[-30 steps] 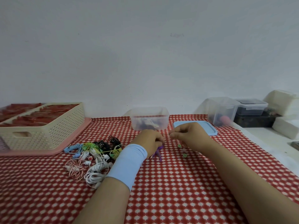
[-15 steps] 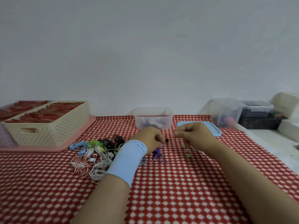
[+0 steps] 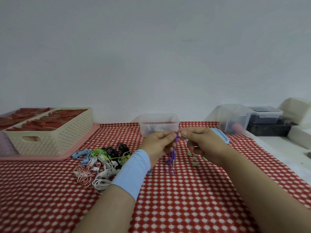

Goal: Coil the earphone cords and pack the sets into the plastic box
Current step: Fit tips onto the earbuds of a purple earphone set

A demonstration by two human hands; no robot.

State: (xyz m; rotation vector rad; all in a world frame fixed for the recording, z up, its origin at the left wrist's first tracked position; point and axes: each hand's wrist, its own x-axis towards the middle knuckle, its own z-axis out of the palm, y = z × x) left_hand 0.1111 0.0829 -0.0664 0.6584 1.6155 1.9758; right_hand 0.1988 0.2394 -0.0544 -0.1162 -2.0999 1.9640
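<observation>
The thin purple earphone cord hung over the red-and-white checked tabletop, before the clear plastic box. The fingers of the left hand and right hand pinched its top. This looked like the coiling step; winding tidy loops would come next.

Toward me, between my arms, the red-and-white checked surface lies open. A clear plastic box stands just beyond my left hand and right hand, with its top open. A purple earphone cord hangs between them down to the surface. A tangled pile of coloured earphones crowds the left. Small green rings lie under my right hand, and a blue lid sits behind it.
</observation>
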